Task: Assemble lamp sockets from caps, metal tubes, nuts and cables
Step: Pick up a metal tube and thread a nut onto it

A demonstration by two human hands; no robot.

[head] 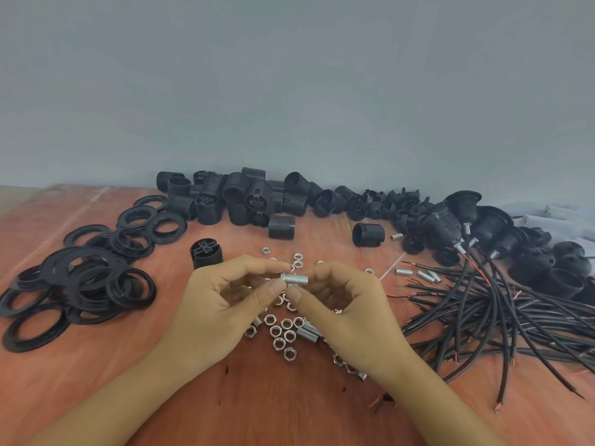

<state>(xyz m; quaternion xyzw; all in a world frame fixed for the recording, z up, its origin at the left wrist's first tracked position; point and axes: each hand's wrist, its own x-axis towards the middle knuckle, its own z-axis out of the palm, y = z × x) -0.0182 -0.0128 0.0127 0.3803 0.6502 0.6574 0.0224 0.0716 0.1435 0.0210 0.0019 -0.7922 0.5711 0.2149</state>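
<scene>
A short threaded metal tube (297,278) is held level above the table between both hands. My left hand (222,304) pinches a nut at the tube's left end with thumb and forefinger. My right hand (341,304) pinches the tube's right part. Under the hands lie several loose silver nuts (283,333) and another metal tube (307,333). Black cables (483,304) with bared ends spread at the right. Black caps (386,206) sit in a heap at the back.
Black flat rings (83,281) pile up at the left on the reddish table (289,407). Threaded black socket bodies (231,196) stack along the grey wall. Assembled sockets with cables (450,220) lie back right, spare tubes (418,274) beside them.
</scene>
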